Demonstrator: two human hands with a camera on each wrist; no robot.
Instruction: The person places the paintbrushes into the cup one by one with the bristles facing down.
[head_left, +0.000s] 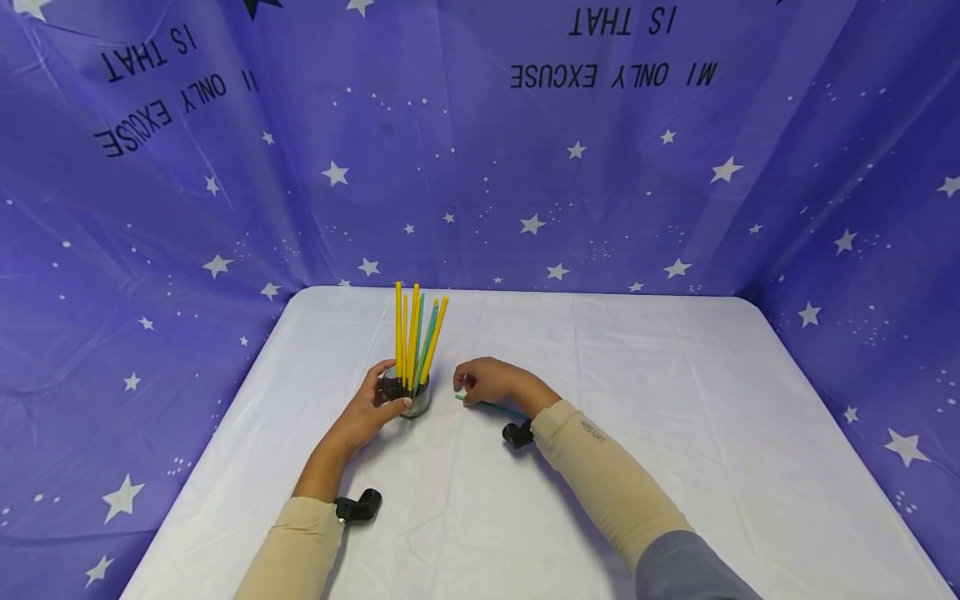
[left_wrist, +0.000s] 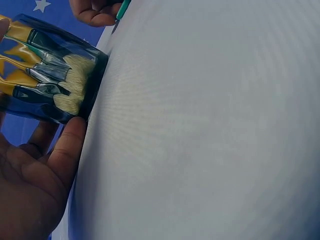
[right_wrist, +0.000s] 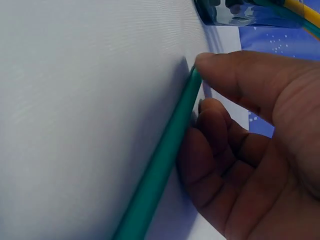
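A clear glass cup (head_left: 421, 405) stands on the table, full of paintbrushes with their handles up, some yellow (head_left: 414, 333) and some green (head_left: 430, 340). My left hand (head_left: 367, 417) grips the cup round its side, thumb at the front. Through the glass, pale bristles (left_wrist: 75, 82) show at the bottom in the left wrist view. To the right of the cup, my right hand (head_left: 491, 382) pinches a green paintbrush (right_wrist: 162, 157) low over the table. Its tapering handle points toward the cup, with the thumb at the tip and the other fingers curled. The brush's far end is hidden.
A white cloth covers the table (head_left: 637, 375). Purple curtains with white stars (head_left: 480, 183) hang behind it and at both sides. Each wrist wears a small black camera (head_left: 360, 505).
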